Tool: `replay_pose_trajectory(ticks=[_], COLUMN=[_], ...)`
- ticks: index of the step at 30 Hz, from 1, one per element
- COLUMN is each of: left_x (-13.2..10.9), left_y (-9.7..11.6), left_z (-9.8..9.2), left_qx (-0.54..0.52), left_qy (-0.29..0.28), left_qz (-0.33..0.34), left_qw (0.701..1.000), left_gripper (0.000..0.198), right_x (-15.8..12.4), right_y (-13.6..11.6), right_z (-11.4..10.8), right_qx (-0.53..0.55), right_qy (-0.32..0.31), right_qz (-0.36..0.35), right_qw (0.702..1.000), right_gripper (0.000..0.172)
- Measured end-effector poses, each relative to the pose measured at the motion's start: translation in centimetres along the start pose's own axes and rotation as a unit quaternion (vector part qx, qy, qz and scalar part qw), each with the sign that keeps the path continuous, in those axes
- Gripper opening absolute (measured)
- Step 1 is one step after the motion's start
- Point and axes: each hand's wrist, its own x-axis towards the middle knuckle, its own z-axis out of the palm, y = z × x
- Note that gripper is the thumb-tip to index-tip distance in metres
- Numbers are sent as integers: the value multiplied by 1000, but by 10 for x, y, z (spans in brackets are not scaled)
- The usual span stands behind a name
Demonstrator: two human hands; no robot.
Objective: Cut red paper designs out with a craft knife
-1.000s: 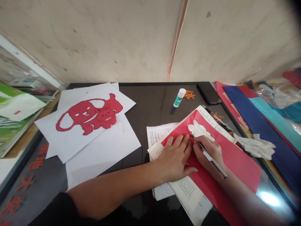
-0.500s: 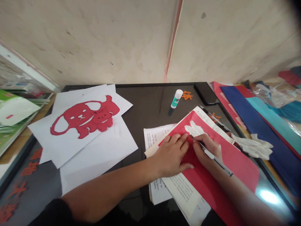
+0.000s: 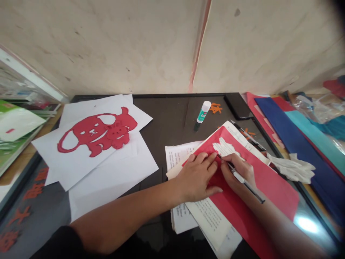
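My left hand (image 3: 199, 176) lies flat with fingers spread on the red paper (image 3: 269, 187), pressing it against the printed pages (image 3: 207, 219) beneath. Close to its fingertips, my right hand (image 3: 238, 171) pinches a slim silver pen-shaped craft knife (image 3: 246, 185). The knife slants down to the left, its point at the paper just beside my left fingers; the tip is too small to make out. Just beyond both hands, a cut-out opening (image 3: 225, 146) in the red sheet shows printed text below.
A glue stick (image 3: 204, 112) stands behind the paper, with a black phone (image 3: 237, 106) to its right. White gloves (image 3: 292, 168) and coloured sheets (image 3: 291, 133) lie at the right. On the left, a red animal paper cutting (image 3: 98, 131) rests on white sheets (image 3: 107, 183).
The back end of the knife has dipped slightly while its point stays near the same spot. My left hand keeps its place on the paper. The view has shifted slightly.
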Motion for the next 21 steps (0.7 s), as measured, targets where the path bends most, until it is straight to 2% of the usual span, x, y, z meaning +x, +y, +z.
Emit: replay_pose_trajectory(ticks=[5,10,21], left_x=[1,1,0], left_y=[2,5,4], left_z=[-1,-1,2], left_qx=[10,20,14], left_qy=[-4,4,-6], left_qz=[-3,0,-4], left_qw=[1000,1000,1000], left_gripper=[77,77,77], right_x=[1,0,1], right_y=[-4,-5,-2], right_z=[-2,-3,-4], right_qx=[-4,-6,22], right_qy=[-19,-54,-49], right_qz=[-30,-29,-19], right_qw=[999,998,998], right_gripper=[9,12,11])
